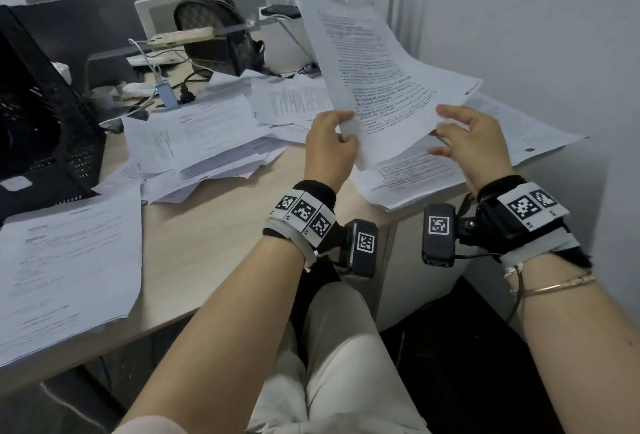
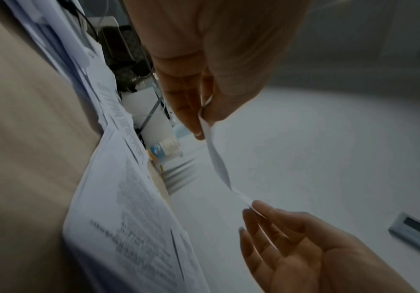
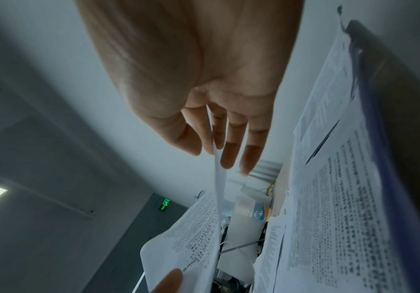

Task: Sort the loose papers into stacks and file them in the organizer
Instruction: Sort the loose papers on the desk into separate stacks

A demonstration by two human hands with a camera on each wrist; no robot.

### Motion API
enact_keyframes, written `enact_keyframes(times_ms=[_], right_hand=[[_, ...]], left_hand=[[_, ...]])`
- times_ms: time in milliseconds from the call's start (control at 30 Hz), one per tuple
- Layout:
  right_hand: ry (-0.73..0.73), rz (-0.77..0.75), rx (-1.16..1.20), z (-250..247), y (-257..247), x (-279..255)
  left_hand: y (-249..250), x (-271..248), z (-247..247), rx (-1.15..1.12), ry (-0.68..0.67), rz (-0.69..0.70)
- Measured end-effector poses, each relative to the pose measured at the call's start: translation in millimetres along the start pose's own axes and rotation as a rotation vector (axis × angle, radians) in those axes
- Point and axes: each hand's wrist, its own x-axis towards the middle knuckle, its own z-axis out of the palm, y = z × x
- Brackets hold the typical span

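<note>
A printed sheet (image 1: pixel 377 87) is held up above the right part of the tabletop (image 1: pixel 207 243). The left hand (image 1: pixel 329 146) pinches its near left corner, and the right hand (image 1: pixel 474 142) pinches its near right edge, other fingers loose. Loose papers (image 1: pixel 207 135) lie scattered below. A backpack (image 1: pixel 214 28) and a black laptop (image 1: pixel 41 121) stand far left.
</note>
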Motion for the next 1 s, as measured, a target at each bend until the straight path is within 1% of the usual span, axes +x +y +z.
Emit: enact_keyframes(times_ms=[133,267,433,500,567,667,733,867,1000], right_hand=[[0.036,0.038,-0.007,-10,6,-1],[0.068,0.092,-0.035,-18,14,-4],[0.071,0.129,-0.075,-22,26,-10],[0.084,0.130,-0.115,-21,28,-12],[0.132,0.106,-0.176,-21,26,-15],[0.193,0.030,-0.239,-18,21,-19],[0.192,0.001,-0.238,-13,18,-19],[0.108,-0.017,-0.248,11,8,-24],[0.010,0.010,-0.236,46,-5,-35]], left_hand=[[-6,-5,13,-0.014,-0.059,-0.078],[-9,-10,17,0.030,-0.150,-0.166],[-13,-19,19,0.185,-0.285,-0.173],[-16,-22,19,0.183,-0.336,-0.188],[-18,-26,17,0.173,-0.373,-0.201],[-18,-27,8,0.172,-0.386,-0.187],[-17,-26,0,0.166,-0.398,-0.176],[-19,-26,-25,0.144,-0.405,-0.169],[-25,-22,-58,0.120,-0.322,-0.174]])
